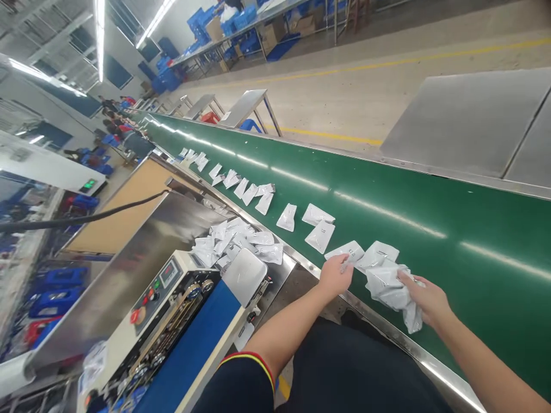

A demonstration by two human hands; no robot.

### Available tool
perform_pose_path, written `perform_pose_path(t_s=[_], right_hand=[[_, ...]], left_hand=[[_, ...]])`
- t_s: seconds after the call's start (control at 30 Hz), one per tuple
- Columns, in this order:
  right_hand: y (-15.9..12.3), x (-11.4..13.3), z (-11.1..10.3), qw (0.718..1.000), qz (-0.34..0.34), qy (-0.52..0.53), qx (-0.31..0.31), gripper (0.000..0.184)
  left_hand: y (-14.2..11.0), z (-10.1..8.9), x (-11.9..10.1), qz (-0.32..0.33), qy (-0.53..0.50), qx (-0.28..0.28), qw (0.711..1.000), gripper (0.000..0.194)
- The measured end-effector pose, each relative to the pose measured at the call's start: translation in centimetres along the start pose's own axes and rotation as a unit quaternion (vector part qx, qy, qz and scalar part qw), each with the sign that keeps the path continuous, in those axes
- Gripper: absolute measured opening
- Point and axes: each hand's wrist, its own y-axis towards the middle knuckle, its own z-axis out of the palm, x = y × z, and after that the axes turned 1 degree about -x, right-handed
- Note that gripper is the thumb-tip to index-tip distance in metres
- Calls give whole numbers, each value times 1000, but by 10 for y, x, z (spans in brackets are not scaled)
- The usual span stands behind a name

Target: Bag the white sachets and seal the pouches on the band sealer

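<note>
Over the near edge of the green conveyor belt (434, 229), my left hand (334, 277) pinches the end of a flat white pouch (353, 250). My right hand (428, 299) is closed on the side of a bunch of white pouches (387, 281), thumb on top. The bunch overlaps another pouch lying between my two hands. Farther up the belt, several loose white pouches (319, 236) lie in a scattered row along the near side. Small dark print shows on some of them; their contents are hidden.
At my left stands a sealing machine (159, 287) with a blue belt (196, 344). A pile of white pouches (232, 238) lies on metal by its end. A metal rail (365, 312) edges the conveyor. Steel tables (469, 120) stand across it; people (133, 137) sit far off.
</note>
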Motion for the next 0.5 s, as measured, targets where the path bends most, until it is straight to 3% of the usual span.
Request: perform_pose_path(t_s=[0.17,0.3,0.4,0.5], right_hand=[[-13,-3,-29,997,7,50,52,59],[-34,10,-48,995,-23,-11,98,47],[-49,16,-63,983,-101,-108,108,42],[-63,20,-72,981,-102,-127,105,40]], left_hand=[[51,34,-13,68,128,64,987,54],[83,64,-28,43,144,94,984,57],[92,79,-33,21,148,104,983,54],[87,78,-30,25,143,114,983,55]])
